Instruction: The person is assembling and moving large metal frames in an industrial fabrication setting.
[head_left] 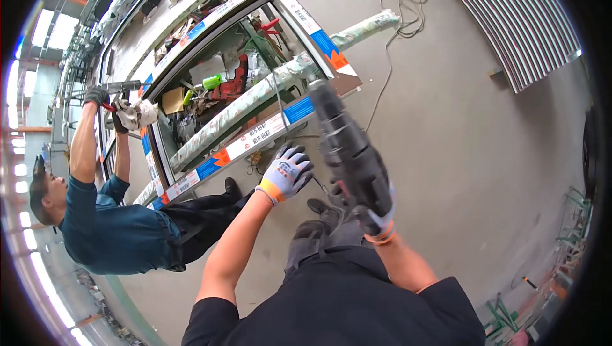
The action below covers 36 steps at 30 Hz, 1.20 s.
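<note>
My right hand, in a grey glove with an orange cuff, is closed round the grip of a black power drill. The drill points up and away, its tip near the frame's right corner. At the frame's near edge is my left hand, gloved, its fingers apart and its back turned up; a cable passes close beside its fingertips, and I cannot make out contact. The rectangular metal frame carries blue, white and orange protective film. It rests across a wrapped support bar.
Inside the frame's opening, a red power tool lies among loose items below. At left a co-worker holds another drill to the frame. A cable lies coiled on the floor at the back. Metal profiles are stacked at far right.
</note>
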Tool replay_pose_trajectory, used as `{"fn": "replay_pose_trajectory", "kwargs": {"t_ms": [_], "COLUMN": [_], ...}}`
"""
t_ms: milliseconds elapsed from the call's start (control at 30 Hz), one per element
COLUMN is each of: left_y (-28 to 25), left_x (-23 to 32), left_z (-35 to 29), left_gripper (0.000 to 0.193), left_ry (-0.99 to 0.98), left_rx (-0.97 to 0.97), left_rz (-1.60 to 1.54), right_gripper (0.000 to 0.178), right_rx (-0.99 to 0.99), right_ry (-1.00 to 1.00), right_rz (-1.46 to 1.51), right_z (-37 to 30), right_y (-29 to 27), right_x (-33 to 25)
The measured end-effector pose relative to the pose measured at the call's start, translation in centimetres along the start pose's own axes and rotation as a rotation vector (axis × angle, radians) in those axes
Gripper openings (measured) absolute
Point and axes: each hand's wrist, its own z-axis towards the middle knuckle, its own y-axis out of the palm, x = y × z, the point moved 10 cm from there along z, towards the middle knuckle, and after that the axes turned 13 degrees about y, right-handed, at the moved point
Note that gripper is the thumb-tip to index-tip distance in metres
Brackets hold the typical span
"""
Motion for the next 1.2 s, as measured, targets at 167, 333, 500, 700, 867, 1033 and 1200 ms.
{"fn": "replay_pose_trajectory", "kwargs": {"t_ms": [167,333,500,700,867,1033,1200], "left_y": [0.2,4.6,8.2,10.5,4.8,-3.2,2.5], "left_x": [1.8,4.5,6.8,8.9,1.9,-14.9,-36.2], "left_z": [-0.3,-6.7,-13.4,-18.0,-13.2,-3.8,5.9], "left_gripper": [0.026,0.029,0.036,0.040,0.023,0.046,0.040], "left_ry": [0.080,0.125,0.146,0.045,-0.074,-0.407,-0.832], "left_rx": [-0.154,-0.376,-0.476,-0.653,-0.230,0.466,0.388], "left_rz": [0.118,0.124,0.066,0.001,0.172,0.216,-0.153], "right_gripper": [0.068,0.064,0.062,0.060,0.058,0.052,0.077], "right_rx": [0.132,0.177,0.195,0.170,0.165,0.401,0.194], "right_ry": [-0.023,0.049,0.106,0.150,0.186,0.092,0.303], "right_rz": [-0.050,0.098,0.097,-0.050,0.099,-0.334,-0.109], "right_z": [-1.6,-4.5,-8.4,-9.9,-9.6,-9.8,-8.1], "right_y": [-4.3,-5.7,-5.2,-4.7,-4.4,-8.9,-9.4], "right_x": [0.1,5.0,11.7,15.4,15.2,16.0,16.6]}}
